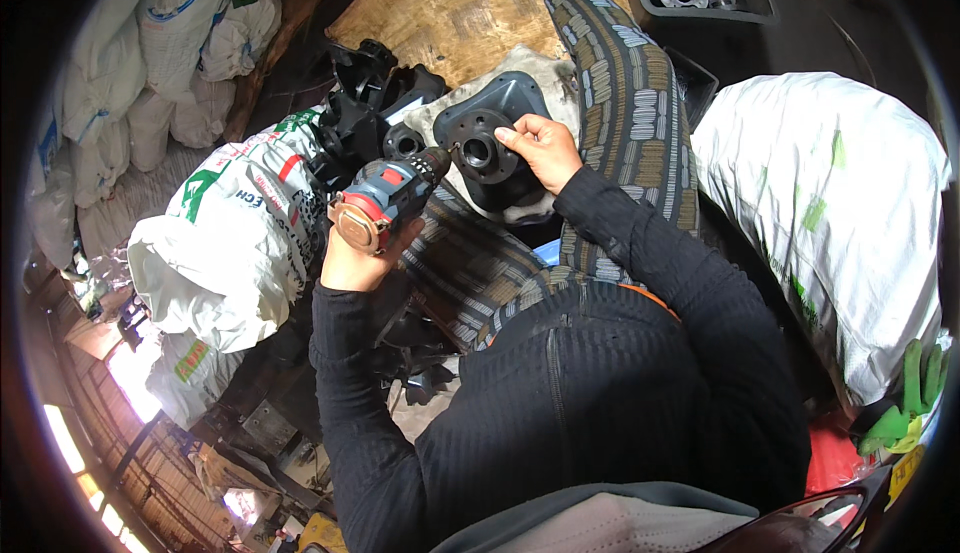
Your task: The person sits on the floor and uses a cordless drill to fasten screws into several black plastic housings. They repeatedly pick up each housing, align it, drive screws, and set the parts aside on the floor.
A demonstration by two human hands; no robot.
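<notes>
Left hand [352,258], nearest the lens, grips a blue-grey cordless drill [385,201]; its long axis points right into the black moulded plastic flange [490,138], which the right hand [543,148] pinches at its right edge, over the patterned trouser leg [625,103].

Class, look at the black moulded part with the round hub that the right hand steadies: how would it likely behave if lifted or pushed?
The black moulded part looks like rigid plastic, so probably stiff, not floppy. Its flat flange suggests it would slide rather than roll. The right hand steadies it with fingertips while the left hand aims the drill, hinting it is fairly light.
</notes>
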